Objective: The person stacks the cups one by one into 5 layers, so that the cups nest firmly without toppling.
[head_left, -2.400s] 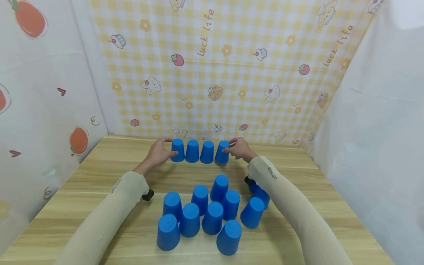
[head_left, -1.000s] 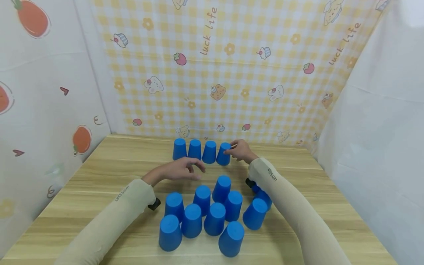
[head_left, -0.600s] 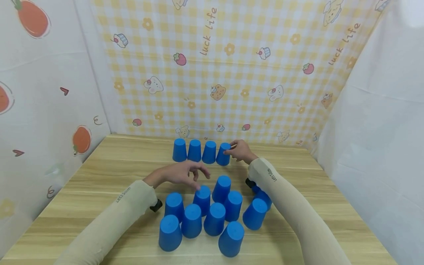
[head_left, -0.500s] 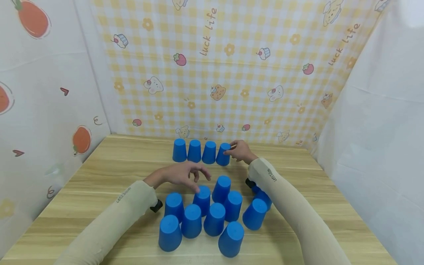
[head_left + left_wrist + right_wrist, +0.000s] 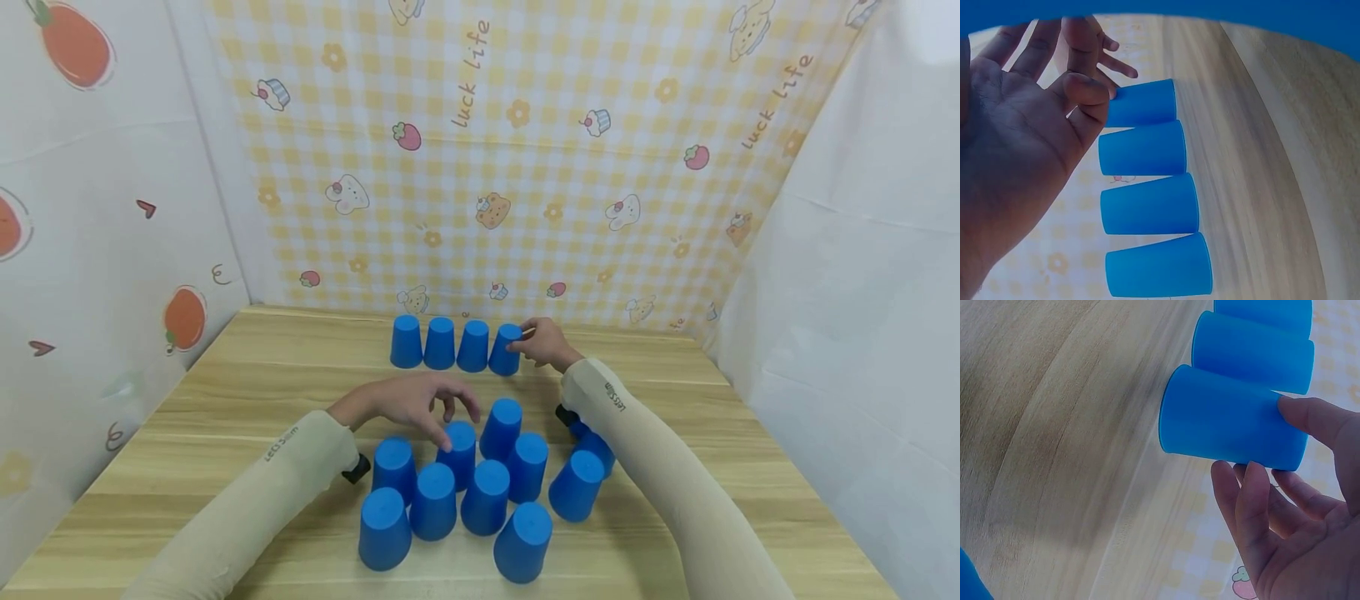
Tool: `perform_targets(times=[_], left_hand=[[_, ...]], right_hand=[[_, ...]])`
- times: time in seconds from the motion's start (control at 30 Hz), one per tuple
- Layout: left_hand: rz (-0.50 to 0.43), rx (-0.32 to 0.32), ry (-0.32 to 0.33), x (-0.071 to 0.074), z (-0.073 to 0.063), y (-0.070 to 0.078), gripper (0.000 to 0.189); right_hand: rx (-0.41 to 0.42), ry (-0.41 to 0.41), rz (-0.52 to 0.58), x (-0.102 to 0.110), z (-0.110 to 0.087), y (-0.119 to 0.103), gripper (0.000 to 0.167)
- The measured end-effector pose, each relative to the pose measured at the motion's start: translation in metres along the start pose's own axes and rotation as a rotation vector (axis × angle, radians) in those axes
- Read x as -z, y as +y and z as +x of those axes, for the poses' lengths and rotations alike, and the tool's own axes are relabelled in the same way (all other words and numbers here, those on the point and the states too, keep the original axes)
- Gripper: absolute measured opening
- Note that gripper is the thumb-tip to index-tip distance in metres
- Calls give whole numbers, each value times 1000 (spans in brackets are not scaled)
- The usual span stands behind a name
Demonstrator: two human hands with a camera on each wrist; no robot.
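Several blue cups stand upside down in a row at the back of the table. At the row's right end my right hand (image 5: 545,342) holds the last cup (image 5: 506,350); the right wrist view shows the thumb on one side of this cup (image 5: 1229,419) and fingertips on the other. My left hand (image 5: 416,402) hovers over the nearer group, fingers loosely bent and thumb pointing down. Its thumb tip overlaps a cup (image 5: 459,462) in the head view; whether they touch I cannot tell. In the left wrist view the left hand's palm (image 5: 1016,125) has nothing in it.
Several more inverted blue cups stand close together at the front, among them a front-left cup (image 5: 385,533) and a front-right cup (image 5: 522,546). Further blue cups (image 5: 596,450) are partly hidden by the right forearm. A checked cloth (image 5: 450,208) hangs behind the wooden table (image 5: 225,400).
My left hand has left the row's left-end cup, come toward me and right, then sunk over the front group. The right hand has stayed at the right-end cup.
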State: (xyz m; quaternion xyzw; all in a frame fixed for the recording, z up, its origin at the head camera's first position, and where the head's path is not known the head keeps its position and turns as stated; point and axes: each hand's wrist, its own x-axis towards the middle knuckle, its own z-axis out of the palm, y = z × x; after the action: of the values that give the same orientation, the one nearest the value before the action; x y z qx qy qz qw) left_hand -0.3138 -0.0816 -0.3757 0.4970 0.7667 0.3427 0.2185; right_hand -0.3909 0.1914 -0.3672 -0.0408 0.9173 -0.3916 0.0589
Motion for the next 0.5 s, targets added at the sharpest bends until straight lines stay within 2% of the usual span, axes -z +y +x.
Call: perform_targets(times=[0.2,0.5], left_hand=[[-26,-50,-34,-2,2,2,53],[-3,-18,-35,-2,1,5,51]], right_hand=[[1,-1,6,0,1,1,42],[0,-9,0,1,1,0,44]])
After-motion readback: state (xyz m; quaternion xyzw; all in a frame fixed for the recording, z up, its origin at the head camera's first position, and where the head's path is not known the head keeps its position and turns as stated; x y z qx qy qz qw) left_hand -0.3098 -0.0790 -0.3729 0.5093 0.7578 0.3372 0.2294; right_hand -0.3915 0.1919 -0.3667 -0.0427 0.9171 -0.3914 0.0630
